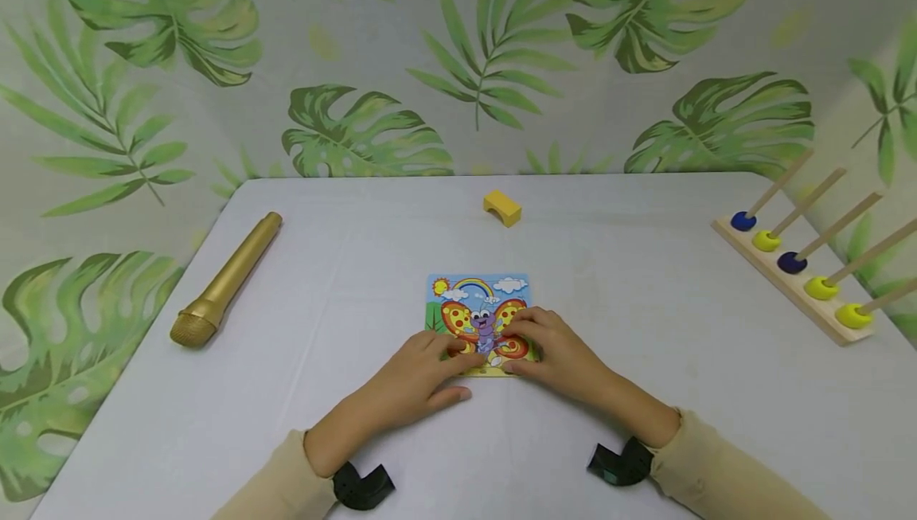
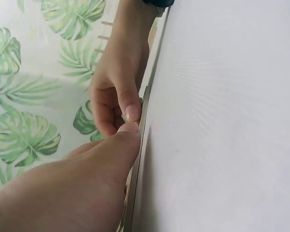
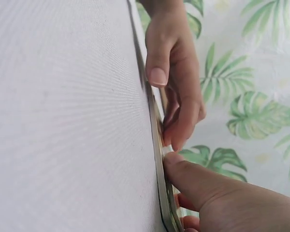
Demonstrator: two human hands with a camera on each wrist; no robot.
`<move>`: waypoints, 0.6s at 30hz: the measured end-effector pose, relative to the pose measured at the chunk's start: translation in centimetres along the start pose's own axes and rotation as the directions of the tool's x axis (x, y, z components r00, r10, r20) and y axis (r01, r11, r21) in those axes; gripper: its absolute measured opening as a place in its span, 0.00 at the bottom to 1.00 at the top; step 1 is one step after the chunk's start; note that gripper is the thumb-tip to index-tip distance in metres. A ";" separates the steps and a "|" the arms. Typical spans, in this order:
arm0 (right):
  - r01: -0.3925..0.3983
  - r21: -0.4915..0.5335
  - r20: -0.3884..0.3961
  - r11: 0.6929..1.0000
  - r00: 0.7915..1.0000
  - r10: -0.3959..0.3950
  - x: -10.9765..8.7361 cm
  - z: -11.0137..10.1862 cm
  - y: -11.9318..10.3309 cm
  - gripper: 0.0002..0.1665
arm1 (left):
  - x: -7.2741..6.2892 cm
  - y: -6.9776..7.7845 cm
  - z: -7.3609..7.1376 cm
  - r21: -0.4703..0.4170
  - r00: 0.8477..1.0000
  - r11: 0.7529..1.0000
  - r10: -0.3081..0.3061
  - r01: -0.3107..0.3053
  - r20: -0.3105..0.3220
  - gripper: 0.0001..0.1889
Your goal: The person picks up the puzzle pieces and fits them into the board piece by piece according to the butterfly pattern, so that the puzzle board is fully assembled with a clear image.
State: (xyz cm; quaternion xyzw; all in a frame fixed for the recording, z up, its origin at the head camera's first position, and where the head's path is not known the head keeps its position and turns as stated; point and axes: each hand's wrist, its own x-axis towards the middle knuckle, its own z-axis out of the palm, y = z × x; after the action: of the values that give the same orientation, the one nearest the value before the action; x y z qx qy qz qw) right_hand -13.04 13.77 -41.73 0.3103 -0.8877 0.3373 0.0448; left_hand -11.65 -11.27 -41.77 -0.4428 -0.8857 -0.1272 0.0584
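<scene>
A butterfly picture puzzle [image 1: 481, 291], a thin board with a purple butterfly, rainbow and sun, lies flat on the table. My left hand [image 1: 428, 373] reaches over its lower left part, fingertips touching the picture and thumb off the near edge. On the lower right part rests my right hand [image 1: 566, 357], its thumb and fingers spread apart around the lower right wing. In the left wrist view, the right hand [image 2: 120, 72] bends down to the board beside the left thumb. From the right wrist, the puzzle's edge [image 3: 159, 176] shows; some fingertips are hidden.
A yellow arched block [image 1: 503, 208] lies beyond the puzzle. At the left is a gold toy microphone [image 1: 228, 281]. A wooden peg stand [image 1: 795, 281] with blue and yellow beads stands at the right, near the edge of the white table [image 1: 344, 265].
</scene>
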 end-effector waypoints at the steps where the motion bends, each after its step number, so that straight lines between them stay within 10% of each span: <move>1: -0.001 0.001 -0.001 1.000 1.000 0.001 0.0 0.0 0.0 0.23 | 0.2 0.1 0.1 0.018 1.000 1.000 0.004 -0.004 -0.006 0.24; 18: -0.063 0.148 0.203 0.987 0.979 0.032 0.1 -1.3 1.2 0.23 | 1.3 1.4 -0.2 0.174 0.997 0.985 -0.035 0.023 0.063 0.23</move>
State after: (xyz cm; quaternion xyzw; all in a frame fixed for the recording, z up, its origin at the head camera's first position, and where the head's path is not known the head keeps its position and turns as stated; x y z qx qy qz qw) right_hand -13.98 15.24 -41.37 0.3240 -0.8662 0.3726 -0.0768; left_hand -11.35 -9.53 -41.03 -0.4271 -0.9011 -0.0362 0.0657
